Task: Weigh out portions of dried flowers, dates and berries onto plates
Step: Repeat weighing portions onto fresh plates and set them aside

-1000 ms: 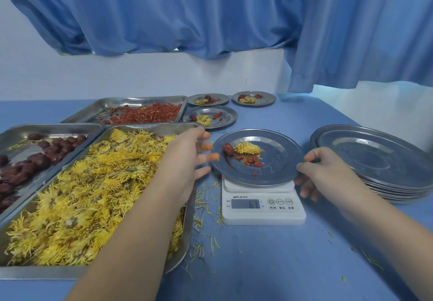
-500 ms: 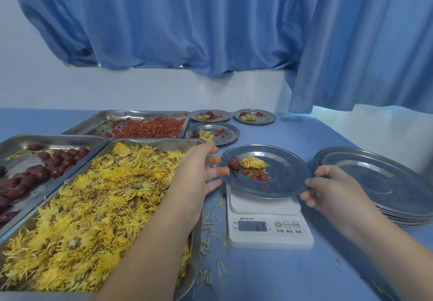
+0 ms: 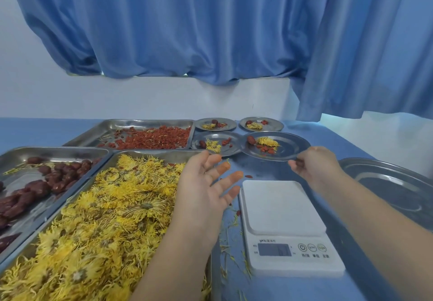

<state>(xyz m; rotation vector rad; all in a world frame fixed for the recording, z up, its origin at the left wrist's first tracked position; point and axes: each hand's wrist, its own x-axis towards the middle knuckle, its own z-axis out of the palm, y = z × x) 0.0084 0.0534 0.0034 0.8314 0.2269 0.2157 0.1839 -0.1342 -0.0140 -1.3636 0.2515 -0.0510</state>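
The right hand [image 3: 316, 167] pinches the near rim of a small steel plate [image 3: 293, 147], fingers curled under its edge. That plate carries one dark date [image 3: 251, 140], a tuft of yellow dried flowers [image 3: 267, 141] and a few red berries [image 3: 264, 150]. It lies beyond the scale, with its left edge meeting the neighbouring plate; whether it rests on the desk [image 3: 339, 141] cannot be told.

The left hand [image 3: 203, 188] is held flat with its fingers spread and grips nothing. It hovers at the right edge of the flower tray.

Between the two forearms stands a white digital scale [image 3: 281, 207] with a bare platform. Loose petals [image 3: 225, 242] and a stray berry [image 3: 249, 176] lie on the desk beside it.

Three more filled plates sit past the held one: one just to its left [image 3: 233, 149] and two in the back row [image 3: 230, 124] [image 3: 274, 124]. Each has a date, flowers and berries.

To the left, a large tray [image 3: 154, 153] is heaped with yellow flowers. A second tray [image 3: 58, 155] holds dark red dates along its right and near parts. A third tray [image 3: 131, 124] behind them holds red berries. At the far right is a stack of empty plates [image 3: 386, 183].
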